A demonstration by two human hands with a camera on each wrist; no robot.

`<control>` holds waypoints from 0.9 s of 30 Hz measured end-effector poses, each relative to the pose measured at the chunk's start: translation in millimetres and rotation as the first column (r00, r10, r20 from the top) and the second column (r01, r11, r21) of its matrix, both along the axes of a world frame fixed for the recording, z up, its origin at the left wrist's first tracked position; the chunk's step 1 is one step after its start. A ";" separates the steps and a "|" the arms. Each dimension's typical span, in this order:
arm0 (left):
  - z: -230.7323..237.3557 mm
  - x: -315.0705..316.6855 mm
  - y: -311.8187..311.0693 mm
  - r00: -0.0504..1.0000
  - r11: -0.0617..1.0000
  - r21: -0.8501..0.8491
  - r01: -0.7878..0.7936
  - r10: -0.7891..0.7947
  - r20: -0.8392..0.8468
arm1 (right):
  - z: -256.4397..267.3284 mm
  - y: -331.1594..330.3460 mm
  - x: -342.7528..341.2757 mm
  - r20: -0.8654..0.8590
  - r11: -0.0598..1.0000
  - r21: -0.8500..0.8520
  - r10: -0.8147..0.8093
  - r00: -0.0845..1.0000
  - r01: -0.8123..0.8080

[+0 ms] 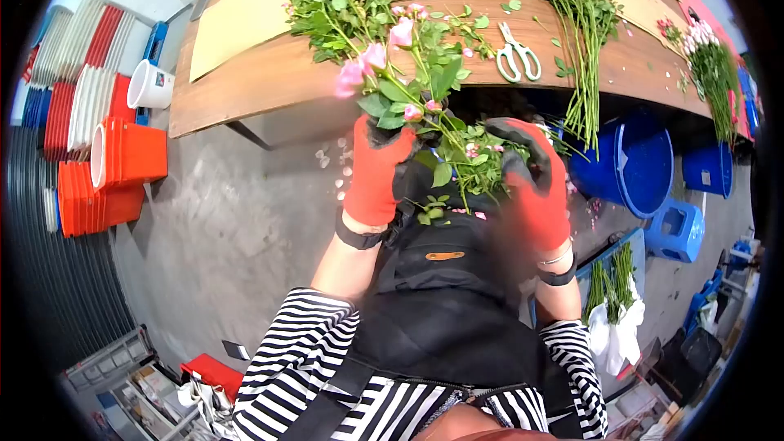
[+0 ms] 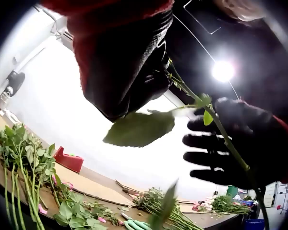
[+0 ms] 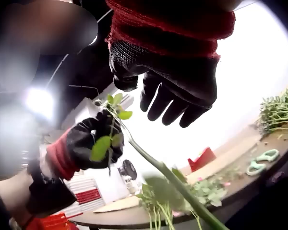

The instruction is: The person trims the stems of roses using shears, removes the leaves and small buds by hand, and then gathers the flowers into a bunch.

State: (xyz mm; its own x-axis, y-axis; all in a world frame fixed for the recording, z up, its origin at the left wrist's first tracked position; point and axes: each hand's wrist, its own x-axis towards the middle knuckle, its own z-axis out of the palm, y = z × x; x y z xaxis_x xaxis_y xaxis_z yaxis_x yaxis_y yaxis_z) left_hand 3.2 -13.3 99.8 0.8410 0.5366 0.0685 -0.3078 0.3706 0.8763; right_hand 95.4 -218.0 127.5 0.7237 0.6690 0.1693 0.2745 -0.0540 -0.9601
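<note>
My left hand (image 1: 377, 167), in a red and black glove, grips a stem of pink spray roses (image 1: 374, 59) with blooms pointing up and left. The left wrist view shows its black fingers curled round the thorny stem (image 2: 225, 139), which carries a few serrated leaves. My right hand (image 1: 535, 180), gloved alike, is beside the lower stem and leaves. In the right wrist view the right hand's fingers (image 3: 170, 108) are spread and extended, with nothing held between them.
On the wooden table (image 1: 245, 106) lie a rose bunch (image 1: 339, 8), a second bunch (image 1: 581, 16), green-handled scissors (image 1: 516, 57) and loose leaves. Blue buckets (image 1: 625, 163) and a blue stool (image 1: 675, 230) stand below at right. Orange crates (image 1: 131, 155) are stacked at left.
</note>
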 end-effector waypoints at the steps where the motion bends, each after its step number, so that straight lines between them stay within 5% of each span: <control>1: 3.3 0.5 -4.3 1.000 0.999 0.045 -0.001 0.002 -0.013 | 3.9 -0.1 2.3 0.010 0.998 0.005 0.062 0.998 -0.062; 3: 8.9 -1.6 -11.3 1.000 0.999 0.035 0.004 -0.003 -0.024 | 15.6 17.5 -12.2 -0.109 0.999 0.048 -0.015 0.994 0.020; 5: 7.0 -5.8 -10.3 1.000 0.996 0.081 0.024 -0.023 -0.014 | 3.0 27.7 -10.4 0.103 0.999 -0.035 -0.003 0.995 0.007; 9: 17.4 -9.7 -7.5 1.000 0.994 0.105 0.013 -0.014 0.006 | -5.9 36.2 -12.7 0.021 0.994 0.110 -0.012 1.000 0.010; 12: 7.3 -11.6 -9.1 0.998 0.999 -0.001 -0.040 0.040 -0.056 | 1.0 32.5 -13.8 -0.479 0.983 0.179 0.115 0.870 -0.032; 16: 15.1 -7.3 -13.5 0.990 0.999 -0.003 -0.040 0.039 -0.137 | 4.9 33.7 -13.4 -0.417 0.988 0.155 0.071 0.906 -0.006; 22: 11.6 -7.9 -15.7 1.000 1.000 0.015 0.018 -0.018 -0.014 | 5.6 42.3 -24.3 -0.332 0.974 0.183 -0.064 0.941 0.130; 25: 5.8 -7.6 -18.4 0.997 0.995 -0.094 -0.041 0.036 -0.064 | 1.3 45.6 -25.2 -0.519 0.951 0.187 -0.119 0.847 0.248; 27: 0.9 -6.8 -23.0 0.980 0.990 -0.025 -0.141 0.136 -0.146 | -10.3 44.0 -18.7 -0.518 0.953 0.162 -0.138 0.844 0.256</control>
